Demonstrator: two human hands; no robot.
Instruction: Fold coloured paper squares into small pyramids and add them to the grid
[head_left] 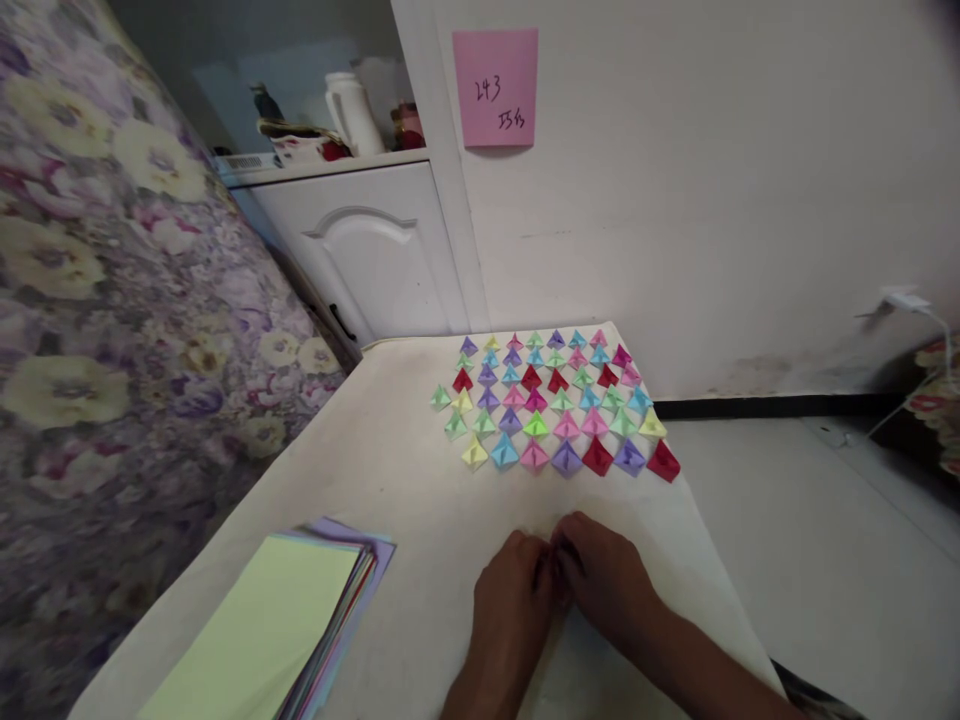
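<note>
My left hand and my right hand are together low over the table, fingers curled in and fingertips meeting. A small reddish piece of folded paper is pinched between them, mostly covered by the fingers, so its exact shape is hidden. Just beyond my hands, several rows of small folded paper pieces in purple, pink, red, green, blue and yellow cover the far right part of the table. To the left lies a stack of coloured paper sheets, pale yellow-green on top, with purple, blue and red edges showing.
The cream-covered table reaches a white wall carrying a pink note. Left of it hangs a floral curtain. Behind stands a white cabinet with a white jug on its shelf. At right, a plug with a cable.
</note>
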